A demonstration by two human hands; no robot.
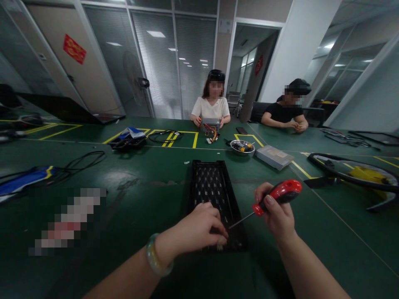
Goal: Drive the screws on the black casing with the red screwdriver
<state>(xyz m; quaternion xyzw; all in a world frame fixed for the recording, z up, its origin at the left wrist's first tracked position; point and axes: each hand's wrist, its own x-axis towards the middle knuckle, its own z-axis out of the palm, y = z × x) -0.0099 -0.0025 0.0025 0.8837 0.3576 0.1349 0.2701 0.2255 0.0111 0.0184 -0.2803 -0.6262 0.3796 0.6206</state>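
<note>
Nearest, a pale green bracelet [151, 256] circles the left wrist; the left hand [204, 226] bends over the near end of a black tray [231, 196], fingers curled together, though whether they pinch anything cannot be told. The right hand [278, 212] has its fingers clamped on the handle of a red and black screwdriver [286, 192], its shaft slanting down toward the left fingertips. Beyond the tray, on the green counter [140, 220], stand a metal bowl [242, 153] and a grey box [273, 157].

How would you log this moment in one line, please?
right hand: holds screwdriver; left hand: over black panel, near end; tip: beside left fingers
</note>
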